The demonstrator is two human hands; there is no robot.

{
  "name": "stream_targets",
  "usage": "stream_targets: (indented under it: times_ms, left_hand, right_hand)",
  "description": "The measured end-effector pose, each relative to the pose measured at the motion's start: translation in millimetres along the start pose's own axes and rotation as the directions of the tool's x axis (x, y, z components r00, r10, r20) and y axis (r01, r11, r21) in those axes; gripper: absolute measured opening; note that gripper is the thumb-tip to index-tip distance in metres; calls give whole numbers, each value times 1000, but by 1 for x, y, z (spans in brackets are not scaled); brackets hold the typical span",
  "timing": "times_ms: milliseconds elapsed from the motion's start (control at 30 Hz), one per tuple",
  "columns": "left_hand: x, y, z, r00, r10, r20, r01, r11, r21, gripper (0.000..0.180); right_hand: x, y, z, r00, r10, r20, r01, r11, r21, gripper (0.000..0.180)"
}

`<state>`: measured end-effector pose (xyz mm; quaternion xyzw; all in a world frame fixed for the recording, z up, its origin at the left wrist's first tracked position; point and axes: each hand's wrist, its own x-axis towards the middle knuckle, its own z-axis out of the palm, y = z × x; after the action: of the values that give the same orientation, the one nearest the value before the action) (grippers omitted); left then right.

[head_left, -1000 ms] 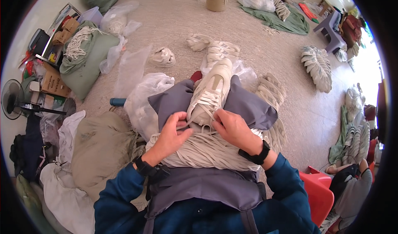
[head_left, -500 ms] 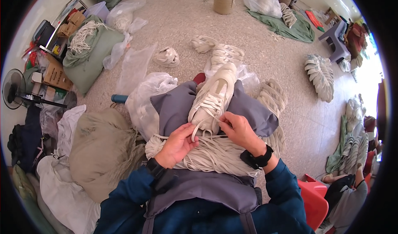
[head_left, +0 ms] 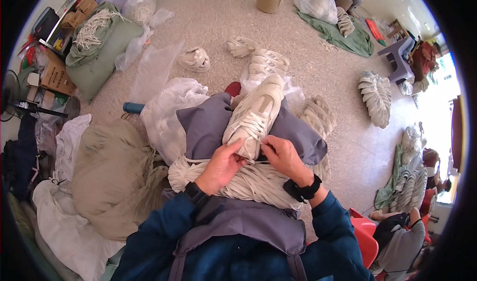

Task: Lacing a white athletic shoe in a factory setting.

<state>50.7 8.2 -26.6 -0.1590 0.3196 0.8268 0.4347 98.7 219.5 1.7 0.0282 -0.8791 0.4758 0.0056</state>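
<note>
A cream sneaker [head_left: 254, 109] lies across my lap, toe pointing away, its laces partly threaded through the eyelets. My left hand [head_left: 222, 167] grips its near end, thumb pressed on the collar and fingers curled underneath. At the sneaker's right side, my right hand [head_left: 284, 156] pinches a cream shoelace [head_left: 259, 140] between thumb and fingertips. A thick bundle of cream shoelaces [head_left: 243, 185] rests on my lap below both hands, on the grey apron [head_left: 238, 224]. What the left fingertips touch under the sneaker is hidden.
More sneakers [head_left: 268, 63] sit on the floor ahead, with a stacked row [head_left: 375, 99] at the right. White plastic bags [head_left: 171, 117] and a tan sack [head_left: 109, 176] lie left. A green sack [head_left: 102, 52] holds laces. A red stool [head_left: 365, 236] and other people [head_left: 402, 241] are at right.
My left hand has shifted from a loose lace loop onto the sneaker's near end. The loop there no longer shows. My right hand stays pinched on a lace. The whole view has shifted slightly.
</note>
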Motion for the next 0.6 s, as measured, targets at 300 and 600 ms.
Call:
stream_targets:
  times_ms: [300,600]
  left_hand:
    - [7,2,8,998,-53,38,53,999,11,39]
    - [19,-7,12,976,-98,-196,100,995,4,50]
  right_hand:
    - [34,-80,-60,843,241,480,-435,831,347,17]
    - [114,-212,-67,869,-118,480,-301,644,703,23]
